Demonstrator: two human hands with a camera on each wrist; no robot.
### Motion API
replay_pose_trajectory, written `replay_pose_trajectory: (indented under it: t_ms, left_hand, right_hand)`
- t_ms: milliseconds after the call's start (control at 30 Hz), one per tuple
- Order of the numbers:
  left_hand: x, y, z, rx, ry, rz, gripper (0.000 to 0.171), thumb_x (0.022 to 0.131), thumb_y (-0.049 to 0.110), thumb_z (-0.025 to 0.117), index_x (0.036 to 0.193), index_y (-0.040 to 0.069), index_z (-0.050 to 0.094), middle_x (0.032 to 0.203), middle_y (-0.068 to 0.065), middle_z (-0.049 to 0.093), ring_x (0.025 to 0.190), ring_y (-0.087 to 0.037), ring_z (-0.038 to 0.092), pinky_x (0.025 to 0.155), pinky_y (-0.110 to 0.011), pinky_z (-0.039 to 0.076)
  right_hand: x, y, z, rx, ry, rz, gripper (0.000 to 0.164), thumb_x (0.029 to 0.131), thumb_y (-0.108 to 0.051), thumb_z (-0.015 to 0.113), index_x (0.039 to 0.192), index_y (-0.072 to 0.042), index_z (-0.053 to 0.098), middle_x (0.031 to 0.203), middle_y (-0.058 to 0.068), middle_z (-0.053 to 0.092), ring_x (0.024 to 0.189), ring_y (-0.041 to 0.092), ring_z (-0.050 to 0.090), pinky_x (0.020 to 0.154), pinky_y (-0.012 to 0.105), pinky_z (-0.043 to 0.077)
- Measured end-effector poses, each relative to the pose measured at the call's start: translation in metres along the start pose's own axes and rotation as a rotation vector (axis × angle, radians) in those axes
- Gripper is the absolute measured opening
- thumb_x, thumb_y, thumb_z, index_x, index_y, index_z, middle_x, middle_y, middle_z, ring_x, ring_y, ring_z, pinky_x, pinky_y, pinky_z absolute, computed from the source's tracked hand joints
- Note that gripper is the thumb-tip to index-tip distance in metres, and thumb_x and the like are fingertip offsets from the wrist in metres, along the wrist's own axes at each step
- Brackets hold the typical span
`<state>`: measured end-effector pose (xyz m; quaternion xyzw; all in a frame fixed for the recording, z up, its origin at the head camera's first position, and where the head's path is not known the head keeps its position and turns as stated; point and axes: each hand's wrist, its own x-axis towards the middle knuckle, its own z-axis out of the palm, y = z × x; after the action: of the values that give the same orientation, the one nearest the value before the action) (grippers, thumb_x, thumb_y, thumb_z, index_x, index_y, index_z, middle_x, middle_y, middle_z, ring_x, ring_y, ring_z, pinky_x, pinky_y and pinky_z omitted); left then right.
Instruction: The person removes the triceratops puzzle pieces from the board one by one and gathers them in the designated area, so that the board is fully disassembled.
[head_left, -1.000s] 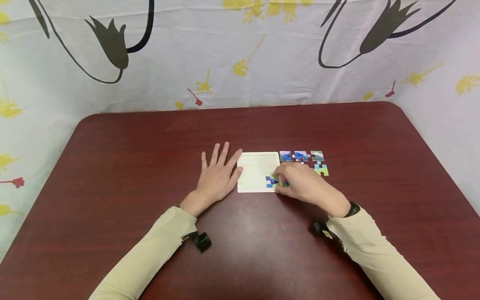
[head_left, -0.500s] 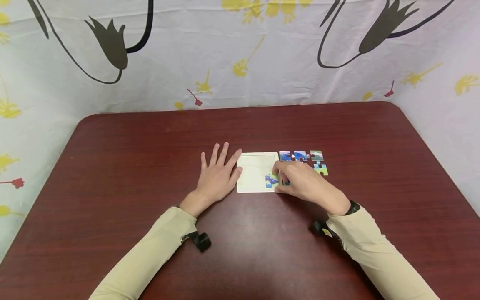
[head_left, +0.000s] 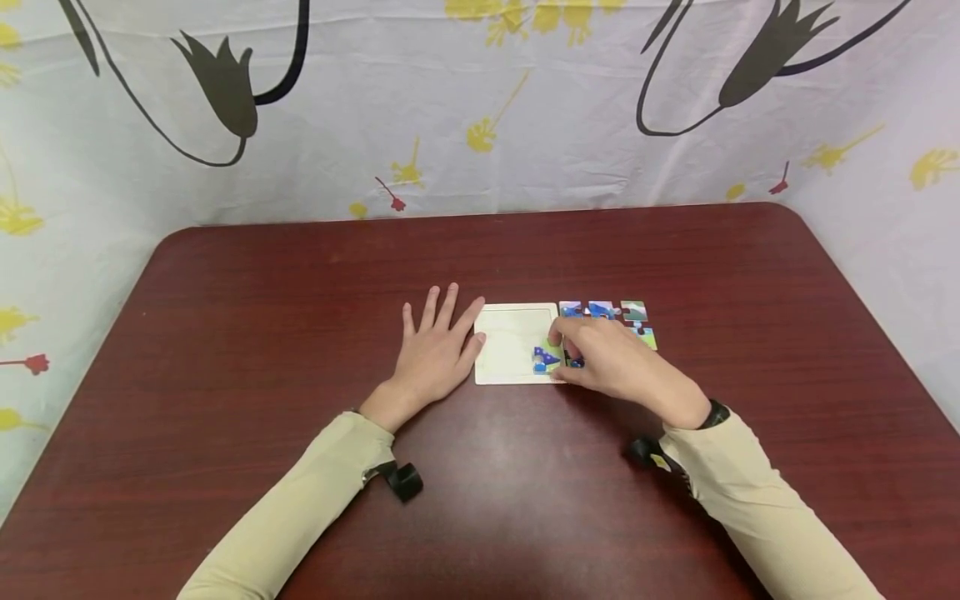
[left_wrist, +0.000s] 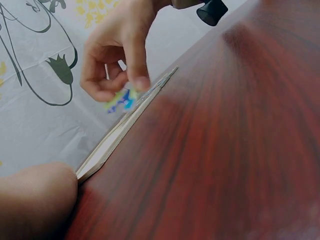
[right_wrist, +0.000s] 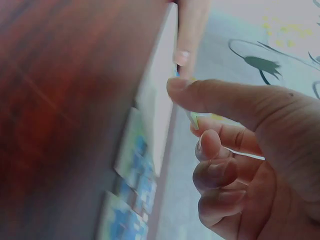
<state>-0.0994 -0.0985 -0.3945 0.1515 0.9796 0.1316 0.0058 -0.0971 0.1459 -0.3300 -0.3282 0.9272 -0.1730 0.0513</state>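
A puzzle piece (head_left: pixel 545 359) in purple, blue and green is pinched between the thumb and index finger of my right hand (head_left: pixel 617 360). In the left wrist view this piece (left_wrist: pixel 121 101) is held tilted just above the pale puzzle tray (head_left: pixel 510 333). From the right wrist only a thin edge of the piece (right_wrist: pixel 193 120) shows behind the thumb. My left hand (head_left: pixel 431 360) lies flat on the table with fingers spread, its thumb and index fingertips at the tray's left edge.
Several loose puzzle pieces (head_left: pixel 633 311) lie on the dark red table (head_left: pixel 337 275) right of the tray, partly hidden under my right hand. A printed white cloth (head_left: pixel 315 167) hangs behind the table's far edge. Each wrist wears a black camera (head_left: pixel 405 482).
The piece lay in the tray's lower right corner area, and is now lifted and tilted in the right hand's pinch. The right hand has risen slightly; the left stays still.
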Motion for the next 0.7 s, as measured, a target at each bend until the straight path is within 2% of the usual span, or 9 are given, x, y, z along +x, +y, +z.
replay_pose_trajectory:
  t_ms: [233,467,567,700]
  left_hand:
    - [0.0,0.0,0.001,-0.001,0.001,0.002,0.054,0.099,0.047,0.028,0.149,0.029,0.022,0.155,-0.008,0.008,0.14,-0.03,-0.003,0.104,-0.06,-0.003]
    - [0.0,0.0,0.0,0.001,0.001,0.002,0.054,0.099,0.047,0.027,0.149,0.029,0.021,0.155,-0.009,0.008,0.14,-0.03,-0.003,0.104,-0.06,-0.003]
    - [-0.001,0.0,0.001,0.008,-0.004,0.0,0.054,0.099,0.048,0.026,0.149,0.03,0.021,0.155,-0.008,0.007,0.14,-0.029,-0.004,0.104,-0.06,-0.004]
    - [0.0,0.0,0.001,0.005,0.005,0.004,0.054,0.099,0.048,0.027,0.149,0.03,0.021,0.155,-0.008,0.008,0.14,-0.029,-0.003,0.104,-0.06,-0.003]
  right_hand:
    - [-0.014,0.017,-0.022,-0.008,0.064,-0.019,0.029,0.074,-0.017,0.077,0.094,-0.006,0.061,0.068,-0.005,0.05,0.058,0.009,0.043,0.054,0.028,0.037]
    - [-0.052,0.052,-0.035,-0.013,0.09,0.003,0.028,0.074,-0.014,0.078,0.095,-0.009,0.06,0.069,-0.009,0.05,0.052,0.002,0.039,0.051,0.025,0.036]
    - [-0.067,0.065,-0.037,-0.004,0.073,0.035,0.029,0.073,-0.012,0.079,0.095,-0.008,0.061,0.07,-0.01,0.05,0.054,0.001,0.041,0.052,0.025,0.037]
    - [-0.078,0.074,-0.039,0.02,0.003,0.115,0.028,0.074,-0.012,0.077,0.096,-0.008,0.06,0.072,-0.009,0.053,0.056,0.003,0.045,0.053,0.025,0.039]
